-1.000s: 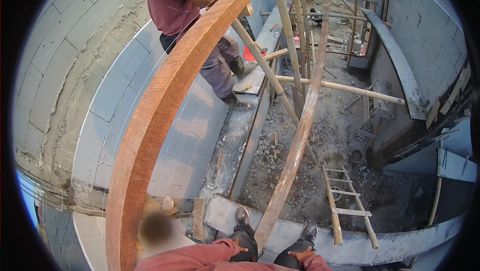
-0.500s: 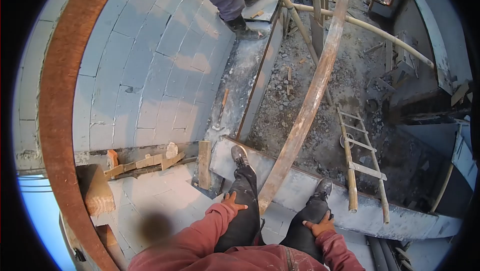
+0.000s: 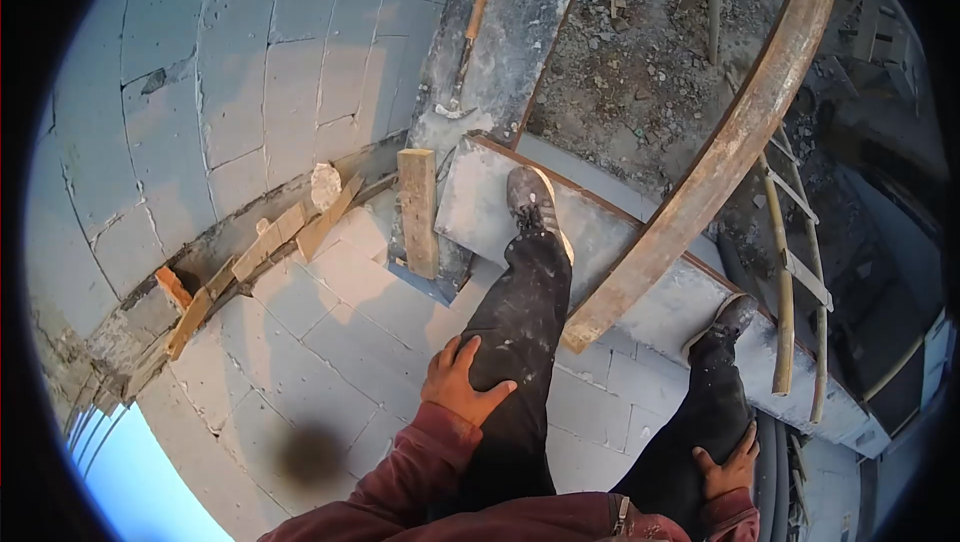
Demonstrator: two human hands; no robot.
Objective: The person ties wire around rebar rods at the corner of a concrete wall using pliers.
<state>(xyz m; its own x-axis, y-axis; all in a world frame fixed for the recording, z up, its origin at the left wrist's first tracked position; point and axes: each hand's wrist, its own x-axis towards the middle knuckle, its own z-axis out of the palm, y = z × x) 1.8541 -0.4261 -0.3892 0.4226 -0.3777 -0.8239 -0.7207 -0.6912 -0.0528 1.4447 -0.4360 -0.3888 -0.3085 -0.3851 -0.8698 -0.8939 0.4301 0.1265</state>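
My left hand (image 3: 463, 385) rests on my left thigh near the knee, thumb stretched out and fingers apart, holding nothing. On the other leg lies my right hand (image 3: 730, 461), also empty, with thumb and fingers spread around the thigh. Both legs wear dusty black trousers, and my shoes (image 3: 533, 197) are on a pale, plaster-smeared ledge (image 3: 480, 192). Ahead of the left shoe, a hammer (image 3: 476, 18) with an orange-brown handle lies on the grey slab, out of reach of either hand.
A long wooden board (image 3: 715, 157) slants between my legs. A bamboo ladder (image 3: 782, 287) leans at the right. Rubble (image 3: 625, 82) covers the lower ground. Wood scraps (image 3: 268, 242) lie along the block wall (image 3: 240, 62), and a short timber (image 3: 418, 212) stands beside the ledge.
My view has turned downward and tilted, so the co-worker's legs and the brown curved frame at left have left the picture. Both hands stay on my legs.
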